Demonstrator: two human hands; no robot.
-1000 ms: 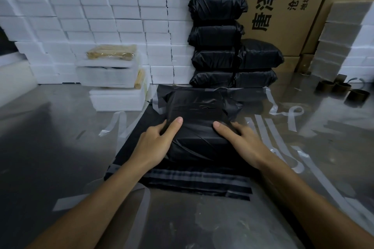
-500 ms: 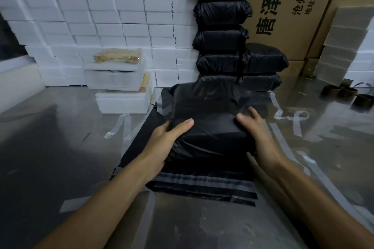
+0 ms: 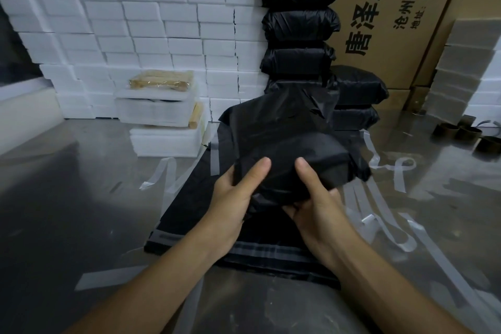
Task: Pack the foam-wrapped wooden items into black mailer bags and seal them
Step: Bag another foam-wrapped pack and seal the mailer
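Both hands, left (image 3: 233, 198) and right (image 3: 317, 206), gripped filled bag (image 3: 292, 154), thumbs on top, lifted over flat bags (image 3: 189, 211). Flap probably unsealed; next: fold, press shut.

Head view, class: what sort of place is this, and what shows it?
Probably a packing or shipping workshop: stacked sealed black parcels, a wall of white foam blocks, printed cardboard cartons.

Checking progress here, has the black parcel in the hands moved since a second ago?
Yes. The black parcel has been lifted off the flat mailer bags, gripped by left hand and right hand.
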